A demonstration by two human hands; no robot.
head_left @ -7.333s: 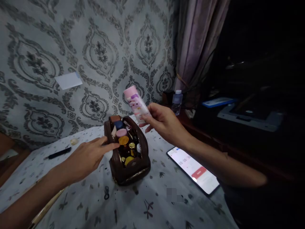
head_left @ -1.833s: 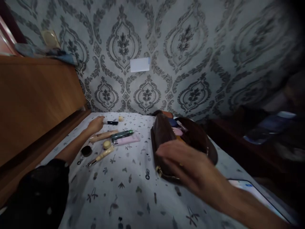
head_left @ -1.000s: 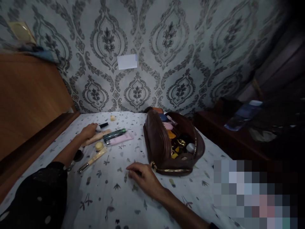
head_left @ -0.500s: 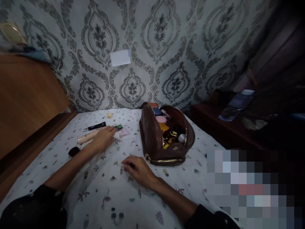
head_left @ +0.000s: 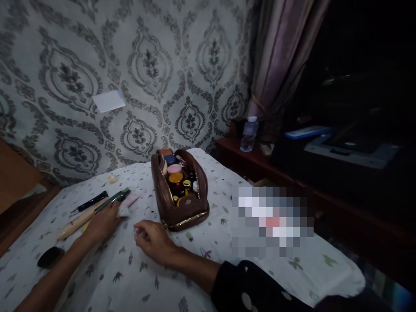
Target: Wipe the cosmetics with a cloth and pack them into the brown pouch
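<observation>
My left hand (head_left: 105,220) is closed on a dark green tube (head_left: 112,201), raised at a slant over the patterned cloth (head_left: 156,286). Beside it lie a black pen-like item (head_left: 89,202), a beige tube (head_left: 76,223) and a small pink packet (head_left: 131,198). My right hand (head_left: 154,240) rests on the cloth, its fingers loosely curled; whether anything is inside them is hidden. Just beyond it stands a brown bag (head_left: 159,190), unzipped, holding several jars and cosmetics. A black oval item (head_left: 51,257) lies near my left forearm.
A small yellowish item (head_left: 112,179) lies toward the wall. Wooden furniture (head_left: 19,177) borders the left side. On the dark red ledge (head_left: 227,149) at the right stands a clear bottle (head_left: 249,135). A blurred patch covers part of the cloth's right side.
The view has swung to the right, so the bag and both hands appear further left. The green tube, earlier at my left fingertips, is now held and lifted in that hand.
</observation>
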